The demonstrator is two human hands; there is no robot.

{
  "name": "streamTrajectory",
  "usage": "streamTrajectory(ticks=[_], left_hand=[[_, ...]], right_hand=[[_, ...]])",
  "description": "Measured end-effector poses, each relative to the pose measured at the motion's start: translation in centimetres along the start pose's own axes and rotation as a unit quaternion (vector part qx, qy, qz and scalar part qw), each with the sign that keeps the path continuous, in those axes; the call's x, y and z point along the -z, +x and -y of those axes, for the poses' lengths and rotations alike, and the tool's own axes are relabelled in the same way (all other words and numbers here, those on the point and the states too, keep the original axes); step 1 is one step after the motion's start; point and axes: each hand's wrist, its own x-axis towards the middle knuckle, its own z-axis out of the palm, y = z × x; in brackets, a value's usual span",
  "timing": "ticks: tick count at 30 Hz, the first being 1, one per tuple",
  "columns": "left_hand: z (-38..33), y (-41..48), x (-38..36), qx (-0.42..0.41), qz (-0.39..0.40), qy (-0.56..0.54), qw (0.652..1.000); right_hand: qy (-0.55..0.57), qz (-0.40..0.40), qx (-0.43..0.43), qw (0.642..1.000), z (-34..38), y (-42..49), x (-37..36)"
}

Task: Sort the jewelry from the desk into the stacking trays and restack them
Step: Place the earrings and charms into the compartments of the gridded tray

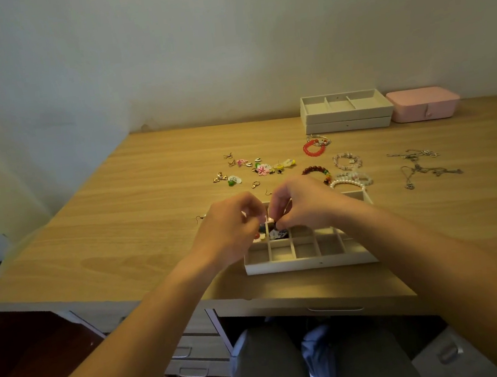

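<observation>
The left hand (pixel 232 222) and right hand (pixel 303 205) pinch a small dark trinket (pixel 271 225), too blurred to identify. They hide the eleven-o'clock cells of the beige divided tray (pixel 308 263).

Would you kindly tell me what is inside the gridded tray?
The gridded tray's front cells look empty; small pieces, red and dark, lie in middle-left cells. The left hand and right hand hide the back-left cells.

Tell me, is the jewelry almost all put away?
Not yet. A few pieces sit in the compartment tray's back cells. The left hand and right hand pinch a small piece above it. Earrings, bracelets and necklaces lie on the desk, and the stacked trays at the back wait for restacking.
</observation>
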Motion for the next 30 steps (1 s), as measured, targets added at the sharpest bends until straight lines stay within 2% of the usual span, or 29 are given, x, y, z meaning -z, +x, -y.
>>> streamTrajectory(ticks=[8, 16, 21, 26, 30], left_hand=[[0.3, 0.4, -0.6, -0.004, 0.033, 0.023, 0.999], [0.4, -0.2, -0.8, -0.021, 0.075, 0.001, 0.997], [0.3, -0.3, -1.0, -0.039, 0.101, 0.052, 0.993], [0.4, -0.2, -0.9, -0.037, 0.103, 0.058, 0.992], [0.6, -0.3, -0.5, -0.026, 0.073, 0.031, 0.997]], right_hand=[[-0.099, -0.021, 0.024, 0.995, 0.4, 0.3, -0.8], [-0.074, -0.031, 0.02, 0.997, -0.3, 0.0, -0.6], [-0.067, -0.025, 0.008, 0.997, -0.4, 0.0, -0.1], [-0.087, -0.062, 0.005, 0.994, -0.1, -0.3, -0.5], [-0.104, -0.075, 0.002, 0.992, 0.1, -0.4, -0.7]])
